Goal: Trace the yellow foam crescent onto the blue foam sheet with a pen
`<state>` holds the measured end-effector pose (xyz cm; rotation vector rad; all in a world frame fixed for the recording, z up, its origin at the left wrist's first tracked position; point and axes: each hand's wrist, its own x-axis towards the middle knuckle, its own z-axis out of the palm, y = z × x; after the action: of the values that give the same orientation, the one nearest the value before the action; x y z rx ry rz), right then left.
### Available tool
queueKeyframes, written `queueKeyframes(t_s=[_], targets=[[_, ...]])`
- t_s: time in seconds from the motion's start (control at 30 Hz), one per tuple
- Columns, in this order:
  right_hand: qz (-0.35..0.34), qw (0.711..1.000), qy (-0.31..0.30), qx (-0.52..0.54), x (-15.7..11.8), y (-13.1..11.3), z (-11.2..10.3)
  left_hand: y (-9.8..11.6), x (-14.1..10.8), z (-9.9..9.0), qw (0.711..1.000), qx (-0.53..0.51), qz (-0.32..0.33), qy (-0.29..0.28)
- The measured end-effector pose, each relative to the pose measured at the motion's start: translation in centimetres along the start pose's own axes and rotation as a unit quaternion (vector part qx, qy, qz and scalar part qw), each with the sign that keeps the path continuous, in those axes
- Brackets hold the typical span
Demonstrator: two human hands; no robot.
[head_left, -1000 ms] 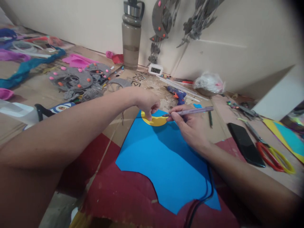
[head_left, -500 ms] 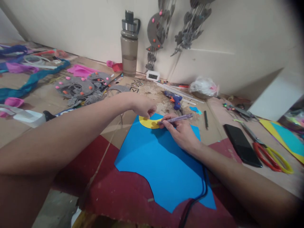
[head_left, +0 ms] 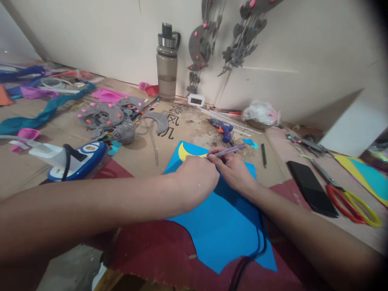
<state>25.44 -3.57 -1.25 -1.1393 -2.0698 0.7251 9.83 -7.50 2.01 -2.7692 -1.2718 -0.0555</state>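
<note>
Centre frame, the right hand (head_left: 232, 166) pinches a purple pen (head_left: 230, 150), the curled left hand (head_left: 198, 178) hides its grip, and slack pressure could let the yellow crescent (head_left: 182, 152) slip.

The surface (head_left: 138, 158) was brown and red. Blue paper (head_left: 218, 234) lay at the front. Behind it were a glue gun (head_left: 226, 132), a clock (head_left: 196, 100) and a tall bottle (head_left: 167, 74). A pencil (head_left: 264, 156), a phone (head_left: 312, 189) and scissors (head_left: 331, 179) lay on the right.
</note>
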Motion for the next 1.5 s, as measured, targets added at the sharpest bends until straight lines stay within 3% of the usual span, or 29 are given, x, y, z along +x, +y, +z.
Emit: queueKeyframes(t_s=[0.1,0.17,0.63,0.8,0.97,1.07,1.23,1.5], targets=[[0.024,1.000,-0.008,0.015,0.0,-0.1,0.0,1.5,-0.6,0.0,0.995,0.080,-0.005,-0.059],[0.039,0.999,-0.014,0.026,0.0,-0.1,0.0,1.9,-0.7,-0.1,0.993,0.094,-0.012,-0.068],[0.088,0.992,-0.047,0.078,2.1,-0.9,-1.5,2.6,-0.5,2.2,0.996,0.075,-0.047,-0.026],[0.043,0.992,-0.012,0.120,4.1,-2.3,-1.1,2.6,-0.3,2.1,0.996,0.057,-0.052,-0.047],[0.014,0.980,-0.160,0.118,6.0,-2.7,1.1,2.6,-0.4,2.1,0.998,0.034,-0.047,-0.024],[-0.021,0.976,-0.207,0.068,6.6,-2.2,2.1,2.5,-0.5,2.0,0.998,0.027,-0.051,-0.015],[-0.028,0.974,-0.216,0.055,6.8,-1.7,2.4,2.3,-0.7,1.7,0.999,0.028,-0.011,-0.011],[-0.054,0.978,-0.202,0.019,6.8,-2.1,2.5,2.4,-0.6,1.6,0.999,0.033,-0.020,-0.014]])
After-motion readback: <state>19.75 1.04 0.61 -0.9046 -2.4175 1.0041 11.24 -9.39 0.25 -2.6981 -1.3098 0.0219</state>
